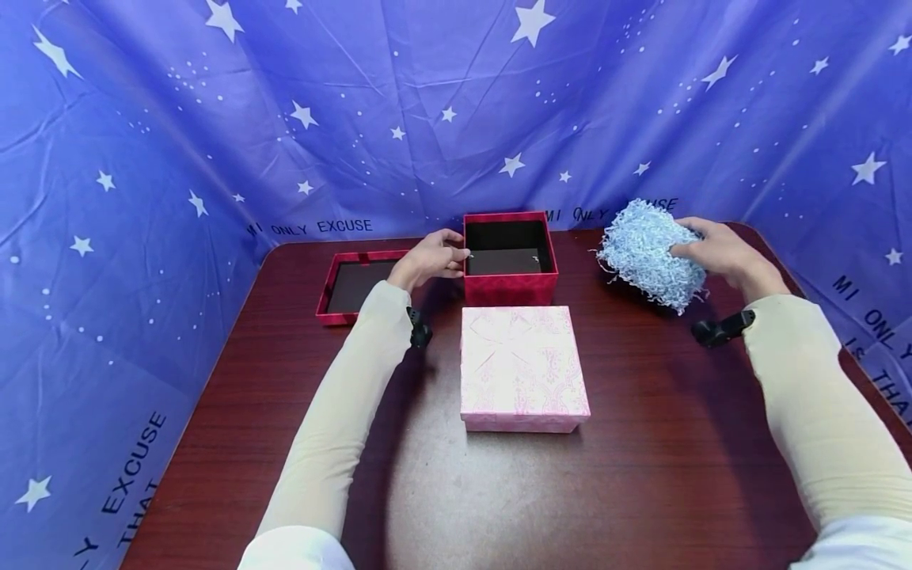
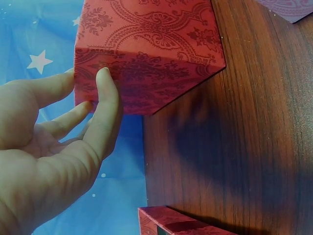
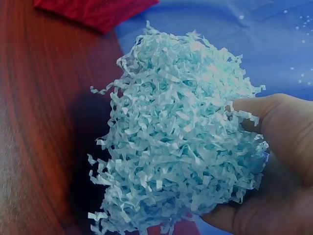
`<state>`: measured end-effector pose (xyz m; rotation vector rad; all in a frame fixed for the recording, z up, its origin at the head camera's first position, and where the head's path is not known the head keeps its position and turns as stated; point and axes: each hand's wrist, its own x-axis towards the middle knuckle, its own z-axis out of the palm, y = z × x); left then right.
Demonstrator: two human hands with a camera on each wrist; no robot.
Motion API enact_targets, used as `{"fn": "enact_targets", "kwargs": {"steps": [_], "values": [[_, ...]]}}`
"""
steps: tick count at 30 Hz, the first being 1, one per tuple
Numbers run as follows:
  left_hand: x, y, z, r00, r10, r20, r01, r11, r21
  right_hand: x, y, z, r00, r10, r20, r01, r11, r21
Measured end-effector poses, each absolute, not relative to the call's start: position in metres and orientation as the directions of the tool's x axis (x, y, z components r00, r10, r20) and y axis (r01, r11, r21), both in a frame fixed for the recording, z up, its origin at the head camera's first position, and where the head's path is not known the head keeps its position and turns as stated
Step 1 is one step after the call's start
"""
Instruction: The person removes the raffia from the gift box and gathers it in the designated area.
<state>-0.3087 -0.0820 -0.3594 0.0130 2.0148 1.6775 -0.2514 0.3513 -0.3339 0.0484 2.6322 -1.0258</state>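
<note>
At the back of the table stands an open red patterned box (image 1: 510, 290) with a dark inside. My left hand (image 1: 436, 260) is at its left side; in the left wrist view the fingertips (image 2: 103, 78) touch the box's patterned wall, with the fingers spread and loosely bent. Over the back right of the table, my right hand (image 1: 720, 247) grips a bundle of light blue crinkled shredded paper (image 1: 647, 252) from its right side. In the right wrist view the shredded paper (image 3: 181, 137) fills the middle, its loose strands sticking out.
A pink patterned box (image 1: 523, 364), closed with its lid, sits in front of the red box. The red box's lid (image 1: 330, 294) lies upturned at the back left, partly behind my left arm. A blue star-printed curtain (image 1: 427, 95) surrounds the dark wooden table (image 1: 427, 499).
</note>
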Motion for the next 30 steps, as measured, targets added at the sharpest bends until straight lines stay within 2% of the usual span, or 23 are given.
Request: {"fn": "enact_targets", "kwargs": {"steps": [9,15,30], "values": [[-0.308,-0.083,-0.361,-0.867,0.327,-0.377,-0.304,0.253,0.918,-0.253,0.349,-0.353,-0.956,-0.065,-0.287,0.135,0.771,-0.623],[-0.309,-0.082,-0.361,-0.863,0.334,-0.38,-0.31,0.243,0.919,-0.253,0.345,-0.358,-0.961,-0.056,-0.27,0.105,0.832,-0.545],[-0.31,-0.082,-0.361,-0.863,0.329,-0.383,-0.312,0.248,0.917,-0.25,0.341,-0.347,-0.936,-0.103,-0.335,0.096,0.843,-0.529]]}}
